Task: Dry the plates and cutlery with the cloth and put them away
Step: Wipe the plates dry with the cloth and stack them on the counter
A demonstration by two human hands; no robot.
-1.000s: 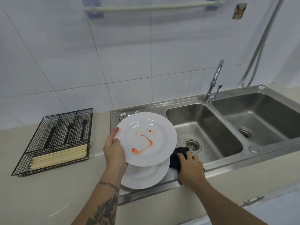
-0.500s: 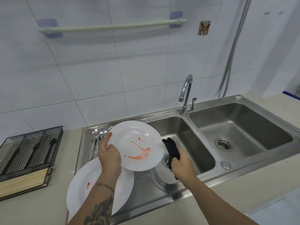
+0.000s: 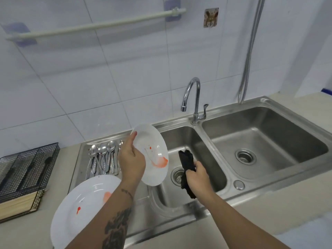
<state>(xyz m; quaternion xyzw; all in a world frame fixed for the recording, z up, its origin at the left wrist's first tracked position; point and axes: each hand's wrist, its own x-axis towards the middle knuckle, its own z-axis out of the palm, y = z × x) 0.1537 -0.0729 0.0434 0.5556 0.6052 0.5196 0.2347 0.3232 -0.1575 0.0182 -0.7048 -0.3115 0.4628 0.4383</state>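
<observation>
Head view, items:
- L hand (image 3: 132,159): grips rim of round white ceramic plate (image 3: 154,150) w/ red smear, thumb on far edge; plate tilted on edge above left sink basin (image 3: 206,141).
- R hand (image 3: 197,178): fingers curled round bunched black cloth (image 3: 186,160), held over same basin, just right of plate, not touching.
- 2nd white plate (image 3: 80,209), red spots, flat on near steel drainboard (image 3: 81,159).
- Steel spoons (image 3: 102,159) in a row, far drainboard.
- Black wire cutlery basket (image 3: 28,166), counter far left, pale chopsticks (image 3: 18,203) in near section.
- Chrome tap (image 3: 195,99) between basins.
</observation>
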